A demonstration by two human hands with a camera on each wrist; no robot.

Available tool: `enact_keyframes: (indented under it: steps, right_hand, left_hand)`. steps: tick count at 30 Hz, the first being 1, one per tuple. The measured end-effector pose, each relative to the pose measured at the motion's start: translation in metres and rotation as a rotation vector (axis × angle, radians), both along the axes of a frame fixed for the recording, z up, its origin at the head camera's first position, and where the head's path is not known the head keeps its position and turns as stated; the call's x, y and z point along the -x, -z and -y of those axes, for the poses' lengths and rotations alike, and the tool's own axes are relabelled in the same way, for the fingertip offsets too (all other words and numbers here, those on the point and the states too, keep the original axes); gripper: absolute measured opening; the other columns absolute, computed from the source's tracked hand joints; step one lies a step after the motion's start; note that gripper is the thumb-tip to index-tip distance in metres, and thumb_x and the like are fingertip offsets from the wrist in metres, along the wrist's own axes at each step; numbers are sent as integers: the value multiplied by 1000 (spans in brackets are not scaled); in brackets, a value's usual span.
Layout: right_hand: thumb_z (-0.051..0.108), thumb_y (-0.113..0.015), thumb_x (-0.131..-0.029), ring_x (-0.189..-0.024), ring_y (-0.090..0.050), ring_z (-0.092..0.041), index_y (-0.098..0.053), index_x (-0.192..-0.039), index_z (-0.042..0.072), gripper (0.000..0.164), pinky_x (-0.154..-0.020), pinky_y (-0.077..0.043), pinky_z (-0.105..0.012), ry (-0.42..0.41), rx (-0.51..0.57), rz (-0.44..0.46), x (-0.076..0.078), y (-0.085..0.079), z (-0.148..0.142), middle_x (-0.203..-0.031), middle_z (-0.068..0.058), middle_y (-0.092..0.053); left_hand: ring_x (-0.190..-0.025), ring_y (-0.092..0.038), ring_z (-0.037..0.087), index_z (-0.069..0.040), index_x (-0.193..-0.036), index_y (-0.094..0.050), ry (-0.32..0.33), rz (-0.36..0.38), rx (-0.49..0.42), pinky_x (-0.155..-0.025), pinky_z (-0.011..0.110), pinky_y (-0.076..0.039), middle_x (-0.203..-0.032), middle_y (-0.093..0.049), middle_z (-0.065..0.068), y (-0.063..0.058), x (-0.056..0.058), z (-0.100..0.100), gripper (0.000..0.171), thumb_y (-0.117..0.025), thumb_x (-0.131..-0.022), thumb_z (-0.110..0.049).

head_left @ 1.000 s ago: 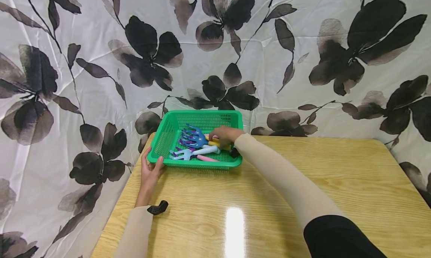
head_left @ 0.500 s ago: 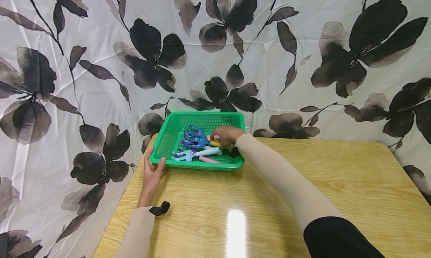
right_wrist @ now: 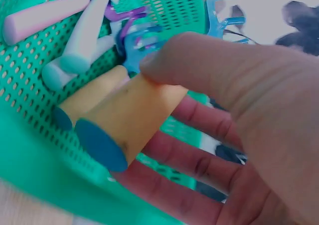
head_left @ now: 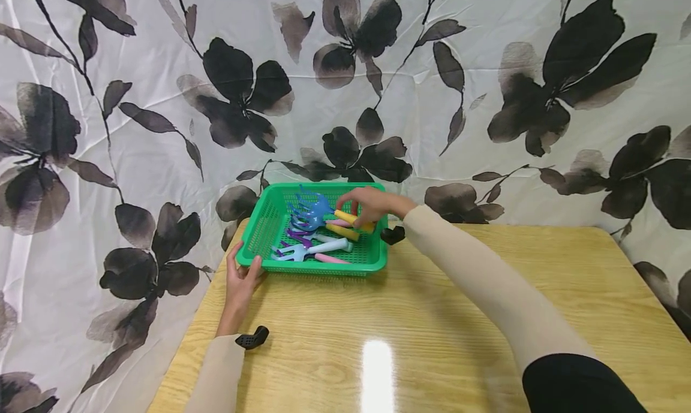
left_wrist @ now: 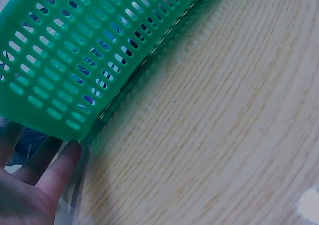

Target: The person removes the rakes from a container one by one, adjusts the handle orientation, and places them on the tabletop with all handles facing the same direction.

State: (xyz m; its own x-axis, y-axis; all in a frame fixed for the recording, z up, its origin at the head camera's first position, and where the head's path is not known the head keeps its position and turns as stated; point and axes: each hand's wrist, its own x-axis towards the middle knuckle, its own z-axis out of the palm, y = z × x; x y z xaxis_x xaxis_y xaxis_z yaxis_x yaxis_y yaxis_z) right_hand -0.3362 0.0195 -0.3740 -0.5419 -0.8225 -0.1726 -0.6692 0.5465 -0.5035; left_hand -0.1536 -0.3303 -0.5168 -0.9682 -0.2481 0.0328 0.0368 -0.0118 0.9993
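My right hand (head_left: 373, 203) pinches the yellow handle of a blue hand rake (head_left: 345, 215) above the green basket (head_left: 248, 245). In the right wrist view the thumb lies on top of that handle (right_wrist: 124, 117), with the fingers on its other side. A second yellow handle (right_wrist: 92, 95) lies just beside it in the basket. At the basket's near left corner my left hand (head_left: 240, 284) rests with thumb and fingers either side. Its fingers (left_wrist: 60, 172) look straight and touch the basket in the left wrist view. Light blue rakes (head_left: 326, 245) and pink handles (head_left: 330, 258) lie inside.
The basket stands at the far left of a wooden table (head_left: 459, 329). A floral cloth (head_left: 432, 101) hangs right behind the table's far edge. Purple tines (head_left: 297, 236) overlap the other rakes. Bare tabletop extends to the right.
My right hand has risen and shifted slightly back and right, lifting the yellow-handled rake off the others. A second yellow handle now shows beneath. The left hand stays at the corner.
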Motion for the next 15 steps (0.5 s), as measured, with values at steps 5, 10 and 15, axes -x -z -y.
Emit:
enact_keyframes:
  steps: [5, 10, 15]
  right_hand:
    - [12, -76, -93, -82, -67, -23, -59, -143, 15, 53, -73, -57, -37, 18, 89, 14, -6, -13, -33, -112, -8, -69]
    - [8, -75, -93, -72, -69, -20, -58, -142, 14, 52, -67, -60, -37, 85, 168, 49, -15, -21, -70, -118, -11, -67]
    - [4, -75, -92, -71, -69, -22, -56, -143, 11, 54, -65, -61, -44, 164, 231, 76, -24, -23, -108, -121, -13, -64]
  left_hand:
    - [-137, -48, 34, -32, -163, -16, 13, -1, -23, -110, 57, -42, -155, -42, 20, -1, -1, 0, 71, -59, -107, -28]
    - [-141, -44, 36, -34, -163, -15, 22, 5, -33, -110, 58, -41, -157, -40, 18, -3, -1, 0, 72, -59, -106, -29]
    - [-143, -43, 35, -32, -164, -13, 19, 12, -25, -110, 58, -42, -158, -39, 18, -1, -1, 0, 73, -59, -106, -31]
